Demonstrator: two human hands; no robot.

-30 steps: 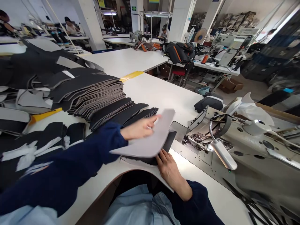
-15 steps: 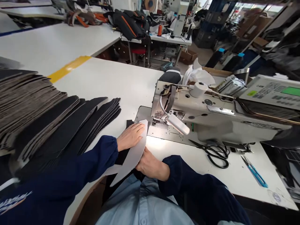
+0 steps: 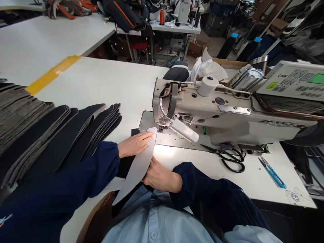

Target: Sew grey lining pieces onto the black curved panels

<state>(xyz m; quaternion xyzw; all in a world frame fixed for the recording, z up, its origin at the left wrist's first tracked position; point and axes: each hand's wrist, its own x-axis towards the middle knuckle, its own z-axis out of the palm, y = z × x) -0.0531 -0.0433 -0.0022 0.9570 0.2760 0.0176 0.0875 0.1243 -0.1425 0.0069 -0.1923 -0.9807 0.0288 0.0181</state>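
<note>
A long curved grey fabric piece (image 3: 138,167) lies on a black piece (image 3: 125,165) at the table's near edge, its tip under the needle area of the sewing machine (image 3: 227,118). My left hand (image 3: 134,144) rests flat on the grey piece, fingers stretched toward the needle. My right hand (image 3: 158,175) presses on the piece's right edge, its fingers tucked under or against the fabric.
Fanned stacks of black cut pieces (image 3: 58,135) cover the table's left. Black scissors (image 3: 227,157) and blue thread snips (image 3: 272,172) lie in front of the machine. A control panel (image 3: 298,81) sits at the right. Another white table (image 3: 37,44) stands behind.
A second ago my left hand carried the grey piece over from the stacks. It now lies flat with its tip at the needle, and both hands have slid it slightly forward.
</note>
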